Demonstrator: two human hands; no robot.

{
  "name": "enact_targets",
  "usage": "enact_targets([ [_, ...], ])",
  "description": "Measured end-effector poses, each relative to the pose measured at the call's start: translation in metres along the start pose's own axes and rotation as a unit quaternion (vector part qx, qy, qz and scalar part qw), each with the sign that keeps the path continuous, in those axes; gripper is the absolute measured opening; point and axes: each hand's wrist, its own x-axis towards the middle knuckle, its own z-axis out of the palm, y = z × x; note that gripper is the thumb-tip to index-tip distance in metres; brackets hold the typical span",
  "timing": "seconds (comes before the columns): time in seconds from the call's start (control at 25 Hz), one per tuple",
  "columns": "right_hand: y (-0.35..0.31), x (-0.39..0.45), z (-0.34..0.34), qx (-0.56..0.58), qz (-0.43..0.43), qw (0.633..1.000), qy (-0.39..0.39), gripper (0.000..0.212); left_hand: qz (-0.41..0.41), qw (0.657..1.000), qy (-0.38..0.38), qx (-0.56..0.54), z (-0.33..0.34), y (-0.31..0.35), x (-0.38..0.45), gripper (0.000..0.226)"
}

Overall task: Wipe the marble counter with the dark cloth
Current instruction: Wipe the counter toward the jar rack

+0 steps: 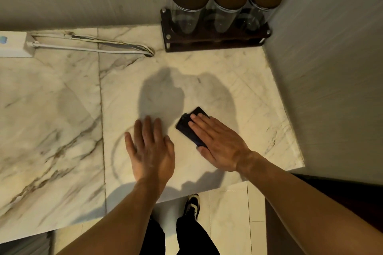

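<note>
A small folded dark cloth (189,128) lies flat on the white veined marble counter (62,109), right of centre. My right hand (219,145) presses down on it with flat fingers, covering its right half. My left hand (151,147) rests palm down on the bare marble just left of the cloth, fingers spread, holding nothing. A faint curved streak shows on the marble around my left hand.
A dark wooden rack (215,39) with three lidded glass jars (228,4) stands in the back right corner. A white power strip (14,44) and its cables (93,46) lie at the back left. Walls bound the back and right; the front edge drops to tiled floor.
</note>
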Motion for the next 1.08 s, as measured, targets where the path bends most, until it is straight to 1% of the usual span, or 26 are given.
enact_targets([
  [0.32,0.027,0.041,-0.013,0.013,-0.007,1.0,0.005,0.063,0.014,0.999,0.035,0.018,-0.002,0.001,0.0,0.053],
  [0.68,0.059,0.109,-0.027,-0.001,0.076,0.997,0.029,0.064,-0.002,1.0,0.029,-0.003,-0.003,0.003,0.002,0.053],
  [0.76,0.064,0.12,-0.027,0.008,0.106,0.994,0.039,0.063,-0.008,1.0,0.026,-0.002,-0.004,0.004,0.003,0.054],
  [0.88,0.067,0.135,-0.028,0.033,0.175,0.982,0.058,0.063,-0.006,1.0,0.023,0.001,-0.004,0.004,0.004,0.055],
  [1.08,0.06,0.147,-0.026,0.07,0.284,0.952,0.093,0.064,-0.005,1.0,0.027,-0.005,-0.005,0.003,0.004,0.054],
])
